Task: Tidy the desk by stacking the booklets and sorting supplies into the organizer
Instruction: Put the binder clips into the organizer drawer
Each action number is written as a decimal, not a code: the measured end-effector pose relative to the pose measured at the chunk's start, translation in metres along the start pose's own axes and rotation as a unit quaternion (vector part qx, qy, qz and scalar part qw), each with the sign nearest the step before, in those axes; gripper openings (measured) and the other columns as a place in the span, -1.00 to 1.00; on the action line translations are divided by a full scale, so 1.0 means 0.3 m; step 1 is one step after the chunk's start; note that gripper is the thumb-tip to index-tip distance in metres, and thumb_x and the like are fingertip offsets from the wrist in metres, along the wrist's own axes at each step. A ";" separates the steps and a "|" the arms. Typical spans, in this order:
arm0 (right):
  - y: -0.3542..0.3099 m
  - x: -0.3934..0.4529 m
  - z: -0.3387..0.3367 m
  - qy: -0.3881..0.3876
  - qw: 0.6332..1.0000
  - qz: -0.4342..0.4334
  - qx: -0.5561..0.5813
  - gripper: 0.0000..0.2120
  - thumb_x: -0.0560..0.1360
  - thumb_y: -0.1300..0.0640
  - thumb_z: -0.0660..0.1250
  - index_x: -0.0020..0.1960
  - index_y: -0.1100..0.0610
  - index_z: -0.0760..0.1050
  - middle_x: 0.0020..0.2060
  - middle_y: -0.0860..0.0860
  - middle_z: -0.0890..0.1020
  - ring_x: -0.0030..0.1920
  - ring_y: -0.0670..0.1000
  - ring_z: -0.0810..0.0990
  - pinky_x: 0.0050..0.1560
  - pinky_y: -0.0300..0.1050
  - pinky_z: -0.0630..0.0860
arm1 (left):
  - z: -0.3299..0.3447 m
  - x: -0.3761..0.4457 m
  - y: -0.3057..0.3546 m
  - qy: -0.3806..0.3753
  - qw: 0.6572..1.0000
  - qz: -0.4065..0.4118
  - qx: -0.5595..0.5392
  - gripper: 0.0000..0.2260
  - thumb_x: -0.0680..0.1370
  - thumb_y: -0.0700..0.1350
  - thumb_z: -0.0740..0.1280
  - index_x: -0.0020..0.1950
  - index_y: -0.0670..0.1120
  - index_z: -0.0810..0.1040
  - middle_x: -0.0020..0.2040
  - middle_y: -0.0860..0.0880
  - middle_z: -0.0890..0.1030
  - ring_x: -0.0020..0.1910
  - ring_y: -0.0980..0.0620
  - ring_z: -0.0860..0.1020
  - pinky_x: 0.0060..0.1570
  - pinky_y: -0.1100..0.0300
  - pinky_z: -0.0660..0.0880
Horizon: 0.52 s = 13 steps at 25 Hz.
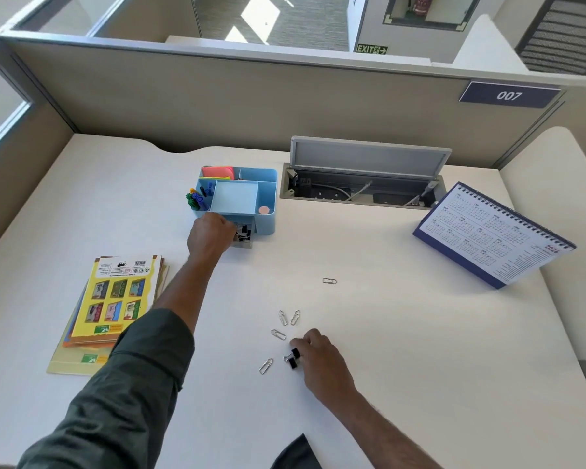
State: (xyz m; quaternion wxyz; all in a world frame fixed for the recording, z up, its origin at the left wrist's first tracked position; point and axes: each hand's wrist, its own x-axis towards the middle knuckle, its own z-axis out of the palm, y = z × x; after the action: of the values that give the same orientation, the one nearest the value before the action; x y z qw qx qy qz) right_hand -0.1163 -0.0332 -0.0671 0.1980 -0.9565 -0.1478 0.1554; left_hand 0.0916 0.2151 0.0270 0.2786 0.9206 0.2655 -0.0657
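Head view shows your left grip (214, 231) curled at the front of the blue organizer (266, 198), at its small open drawer (246, 236), where binder clips (242, 231) lie just beside your fingertips; you cannot tell whether those fingers hold one. Beyond that grip, the organizer's left compartment holds markers (197, 198), the back one holds coloured sticky notes (217, 172), the middle tray looks bare, and the right compartment has a small pink round item (264, 209).

Your right grip (318, 357) rests low on the bench (420, 350), fingers pinching a black binder clip (293, 358). Loose paper clips (278, 334) lie just beyond and to the left of that grip, one more (329, 281) farther off toward the organizer.

Left of your left forearm, the booklets (115, 299) sit stacked, slightly fanned, near the bench's left edge. Right of your right grip the bench surface is wide and bare up to a desk calendar (487, 231) standing near the right edge. Behind the organizer an open cable hatch (359, 187) sits against the partition (217, 96).
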 end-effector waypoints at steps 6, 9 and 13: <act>0.010 -0.001 -0.005 -0.003 1.000 -0.005 0.006 -0.56 0.42 0.35 0.14 0.20 0.01 0.48 0.07 -0.04 0.43 -0.01 0.02 0.46 -0.14 -0.18 0.36 | -0.012 -0.034 -0.032 0.029 0.999 0.008 -0.035 -0.76 0.56 -0.15 0.19 -0.01 -0.13 0.67 -0.08 -0.11 0.63 -0.12 -0.13 0.52 -0.18 0.11 0.41; 0.007 0.000 -0.007 0.000 1.000 -0.008 0.000 -0.57 0.41 0.35 0.15 0.18 0.02 0.49 0.06 -0.04 0.43 -0.03 0.03 0.47 -0.13 -0.16 0.42 | -0.010 -0.047 -0.052 0.047 0.996 0.012 -0.077 -0.73 0.57 -0.08 0.20 0.06 -0.11 0.67 0.04 -0.13 0.68 -0.08 -0.10 0.53 -0.13 0.12 0.41; 0.005 0.002 0.003 0.007 1.000 0.007 -0.001 -0.70 0.45 0.33 0.24 0.08 0.03 0.55 -0.01 -0.05 0.48 -0.09 0.03 0.50 -0.18 -0.14 0.46 | 0.001 -0.104 -0.051 0.057 0.994 0.032 -0.089 -0.72 0.61 -0.04 0.23 0.15 -0.12 0.66 0.12 -0.12 0.68 -0.06 -0.04 0.51 -0.10 0.14 0.41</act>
State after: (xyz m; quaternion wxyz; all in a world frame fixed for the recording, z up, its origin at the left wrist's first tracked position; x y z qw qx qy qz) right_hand -0.1159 -0.0341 -0.0687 0.1967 -0.9588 -0.1398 0.1497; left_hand 0.0570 0.2114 0.0279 0.3461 0.9024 0.2559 0.0195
